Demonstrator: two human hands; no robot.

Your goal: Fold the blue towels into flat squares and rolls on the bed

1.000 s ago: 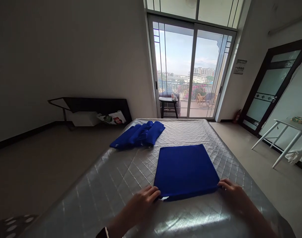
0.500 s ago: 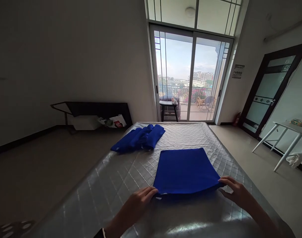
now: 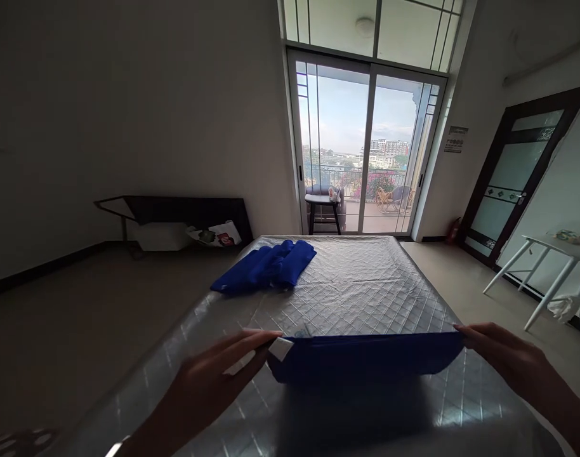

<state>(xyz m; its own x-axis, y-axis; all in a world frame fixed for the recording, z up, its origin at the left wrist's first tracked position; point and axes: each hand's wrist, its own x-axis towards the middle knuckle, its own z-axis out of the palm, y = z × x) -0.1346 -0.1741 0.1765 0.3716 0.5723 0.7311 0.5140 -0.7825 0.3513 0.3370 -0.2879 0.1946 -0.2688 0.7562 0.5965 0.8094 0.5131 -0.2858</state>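
Note:
A blue cloth (image 3: 366, 358) hangs between my two hands, raised above a silver quilted surface (image 3: 366, 285) and casting a shadow on it. My left hand (image 3: 214, 365) pinches its upper left corner, where a small white tag (image 3: 281, 348) sticks out. At the upper right corner, my right hand (image 3: 504, 352) has its fingers closed on the edge. The cloth's top edge is stretched nearly straight. Farther off to the left lies a bunched pile of blue cloth (image 3: 266, 266) on the same surface, apart from both hands.
Behind the surface are a dark stool (image 3: 322, 200) and a sliding glass door (image 3: 366, 146). A white table (image 3: 556, 247) stands at the right, near a dark-framed door (image 3: 523, 178). Against the left wall is a black frame (image 3: 190, 209) with a white bag (image 3: 216, 233).
The blue cloth, lying flat with its near edge held, is now lifted and hangs upright from both hands. The hands have moved apart and up. The bunched pile has not moved.

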